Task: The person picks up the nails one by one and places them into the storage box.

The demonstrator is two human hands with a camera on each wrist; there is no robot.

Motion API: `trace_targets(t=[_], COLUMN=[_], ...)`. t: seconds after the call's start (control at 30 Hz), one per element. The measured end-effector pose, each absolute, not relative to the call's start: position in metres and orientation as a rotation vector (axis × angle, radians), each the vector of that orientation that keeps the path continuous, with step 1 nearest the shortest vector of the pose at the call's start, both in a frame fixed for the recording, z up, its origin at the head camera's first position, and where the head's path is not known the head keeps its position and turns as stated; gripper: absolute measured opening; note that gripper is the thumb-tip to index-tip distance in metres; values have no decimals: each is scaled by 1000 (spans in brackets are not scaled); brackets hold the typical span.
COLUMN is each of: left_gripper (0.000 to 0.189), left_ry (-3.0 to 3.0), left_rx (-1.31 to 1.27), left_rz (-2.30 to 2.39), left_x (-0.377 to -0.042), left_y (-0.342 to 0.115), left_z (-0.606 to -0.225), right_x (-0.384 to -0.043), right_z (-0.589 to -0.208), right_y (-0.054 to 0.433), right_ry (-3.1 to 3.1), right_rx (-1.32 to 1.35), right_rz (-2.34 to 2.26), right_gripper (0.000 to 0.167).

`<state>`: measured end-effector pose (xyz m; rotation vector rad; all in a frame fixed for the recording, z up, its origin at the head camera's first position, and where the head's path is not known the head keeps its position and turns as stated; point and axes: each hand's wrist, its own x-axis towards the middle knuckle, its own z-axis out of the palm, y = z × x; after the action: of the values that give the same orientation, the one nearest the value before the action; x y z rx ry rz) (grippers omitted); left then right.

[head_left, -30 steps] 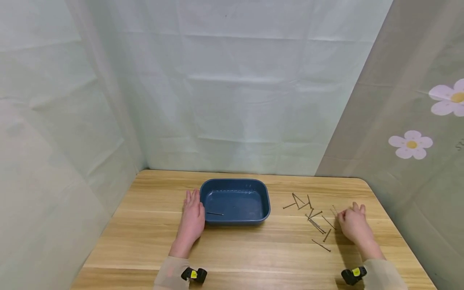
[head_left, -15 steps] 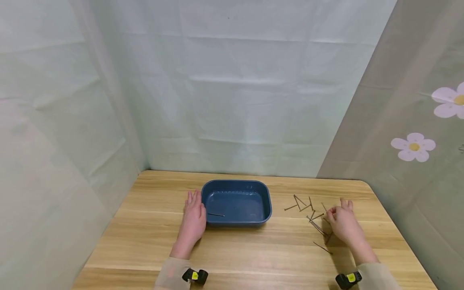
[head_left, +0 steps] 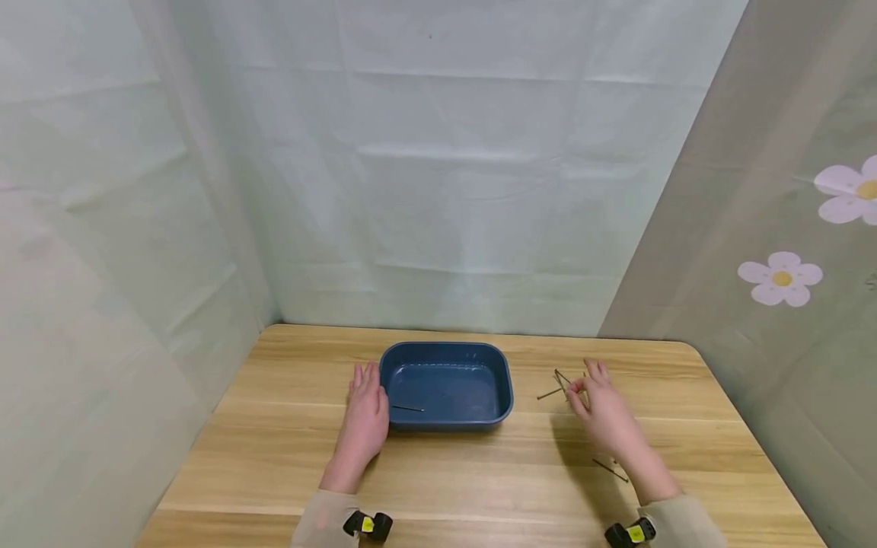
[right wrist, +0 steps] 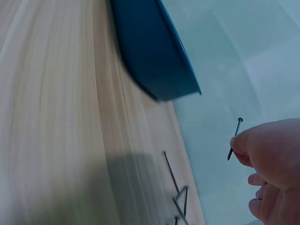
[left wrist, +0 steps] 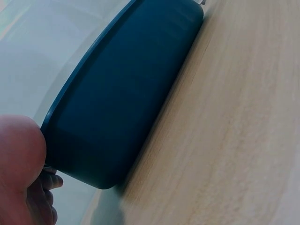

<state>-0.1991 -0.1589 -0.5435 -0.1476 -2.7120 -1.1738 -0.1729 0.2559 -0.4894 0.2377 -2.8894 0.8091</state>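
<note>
Leftward from the desk's (head_left: 479, 495) right edge comes the right hand (head_left: 606, 411), its grip pinching one nail (right wrist: 237, 129) near the middle, leaving both ends free, above loose nails (right wrist: 170, 169). Near the far edge sits the tub (head_left: 459, 392); the left hand (head_left: 365, 418), unclenched, rests straight-fingered against its left side, seemingly steadying it.

The tray (head_left: 452, 390) is dark blue, the table (head_left: 479, 479) grained tan, the flowers (head_left: 781, 279) pinkish-white with yellow centres.
</note>
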Motion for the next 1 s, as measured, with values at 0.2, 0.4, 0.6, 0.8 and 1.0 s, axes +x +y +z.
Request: trace_targets(t=[0.2,0.4,0.6,0.8,1.0], left_gripper=[52,52,51,51,51], left_ry=[-2705,-2712,-2699,-2687,-2691], left_rx=[-163,-162,-158,-163,-160], left_rz=[-1164,-1154,-1147,-1157,-1153], left_x=[-200,-200,-199,-199,-199], left_y=[-159,-159,-159,-158,-157], left_z=[-545,-545,-545,-545,-544], right_x=[-175,-177,-181,-184,-185], right_z=[-489,-487,-486,-487,-485], right_y=[235,213,191,177,168], right_ry=[-2866,-2859,-2848,-2847,-2823], right_rx=[292,333,390,431,500], right_rz=[821,848,890,890,867], right_gripper=[15,18,16,16,17])
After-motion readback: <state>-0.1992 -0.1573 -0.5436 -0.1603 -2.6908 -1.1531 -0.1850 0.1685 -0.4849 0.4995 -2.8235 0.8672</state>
